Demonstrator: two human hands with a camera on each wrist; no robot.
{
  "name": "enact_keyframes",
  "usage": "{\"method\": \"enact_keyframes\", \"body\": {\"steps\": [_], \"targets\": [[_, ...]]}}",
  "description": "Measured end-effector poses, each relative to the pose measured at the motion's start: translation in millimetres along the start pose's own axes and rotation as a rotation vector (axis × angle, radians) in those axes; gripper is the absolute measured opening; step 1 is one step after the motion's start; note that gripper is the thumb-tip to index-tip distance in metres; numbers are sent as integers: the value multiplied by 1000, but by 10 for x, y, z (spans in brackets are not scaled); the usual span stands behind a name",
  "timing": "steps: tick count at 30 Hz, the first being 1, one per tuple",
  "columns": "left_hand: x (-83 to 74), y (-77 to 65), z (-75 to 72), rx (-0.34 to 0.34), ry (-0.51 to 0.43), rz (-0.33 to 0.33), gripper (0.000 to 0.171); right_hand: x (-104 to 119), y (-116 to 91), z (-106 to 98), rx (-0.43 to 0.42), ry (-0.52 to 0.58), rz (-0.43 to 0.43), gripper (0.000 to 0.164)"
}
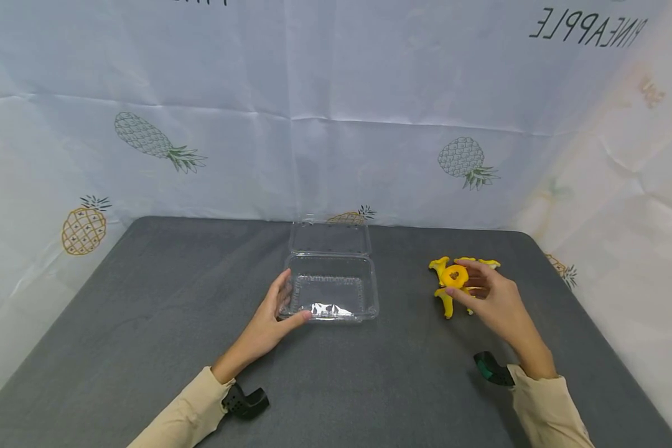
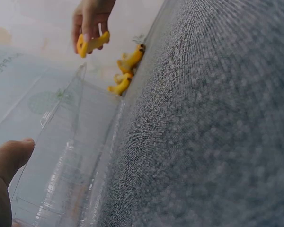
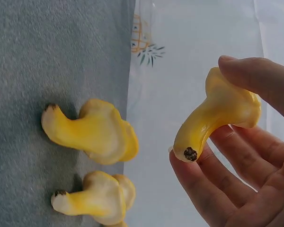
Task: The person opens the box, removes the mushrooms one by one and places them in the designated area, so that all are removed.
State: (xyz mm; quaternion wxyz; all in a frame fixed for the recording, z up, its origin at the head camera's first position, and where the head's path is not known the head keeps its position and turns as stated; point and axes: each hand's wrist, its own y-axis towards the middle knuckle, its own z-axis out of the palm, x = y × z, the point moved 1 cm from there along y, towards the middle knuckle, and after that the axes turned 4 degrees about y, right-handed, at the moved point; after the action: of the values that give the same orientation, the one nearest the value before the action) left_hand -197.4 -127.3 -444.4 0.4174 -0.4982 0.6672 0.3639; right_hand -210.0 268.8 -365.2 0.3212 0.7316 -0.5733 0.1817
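A clear plastic clamshell box (image 1: 336, 289) stands mid-table, its hinged lid (image 1: 329, 239) raised at the back. My left hand (image 1: 266, 326) grips its near left corner, thumb along the front rim and fingers at the left side. Over on the right, my right hand (image 1: 501, 305) pinches a yellow chanterelle mushroom (image 3: 217, 106) between thumb and fingers, lifted above the table. In the right wrist view its dark stem end faces the camera. Several more yellow mushrooms (image 3: 92, 130) lie on the table beneath and around this hand, partly hidden by it in the head view.
The dark grey table (image 1: 145, 323) reaches back to a white curtain (image 1: 336, 81) printed with pineapples. Black wrist devices (image 1: 246, 403) are worn at both cuffs. The raised lid stands close in front of the curtain.
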Motion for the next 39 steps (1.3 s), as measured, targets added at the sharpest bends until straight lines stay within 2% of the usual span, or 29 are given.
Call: {"method": "enact_keyframes", "body": {"steps": [13,24,39], "targets": [[3,-5,-1,-3,-7,-2,96,-122,-29,-131,-16,-23,26,57],[9,-4,-5,1,-10,6,96,-313,-46,-233,-38,-51,83,60],[11,-8,-7,0,-10,5,96,-526,-63,-278,-2,-47,120,56]]}}
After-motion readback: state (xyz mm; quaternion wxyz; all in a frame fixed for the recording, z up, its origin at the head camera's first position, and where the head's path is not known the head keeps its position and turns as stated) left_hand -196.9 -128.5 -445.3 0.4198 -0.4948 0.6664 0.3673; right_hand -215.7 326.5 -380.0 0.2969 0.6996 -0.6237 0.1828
